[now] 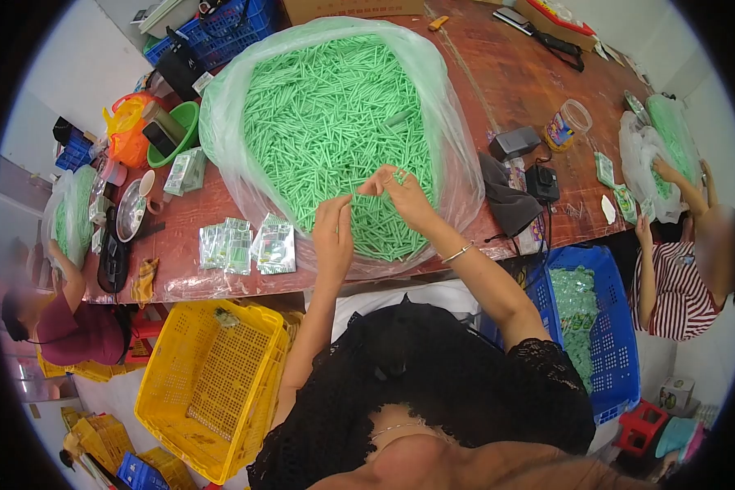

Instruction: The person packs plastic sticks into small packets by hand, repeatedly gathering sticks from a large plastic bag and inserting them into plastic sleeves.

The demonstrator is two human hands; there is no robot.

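A large clear plastic bag [457, 106] lies open on the table, filled with thin light-green sticks [327, 106]. Over its near part my two hands almost meet at the fingertips. My left hand [333, 233] has its fingers drawn together in a pinch; what they hold is too small to make out. Several of the green sticks show at the fingers of my right hand [408, 200], which is closed on them. Silver-and-green packets [276, 245] lie on the table left of my left hand.
The red-brown table [335, 284] also bears a grey cloth [506, 196], black device [541, 181] and plastic jar [567, 124]. Below stand a yellow crate [159, 392] and a blue crate [625, 359] holding green packets. Co-workers sit left [82, 322] and right [678, 282].
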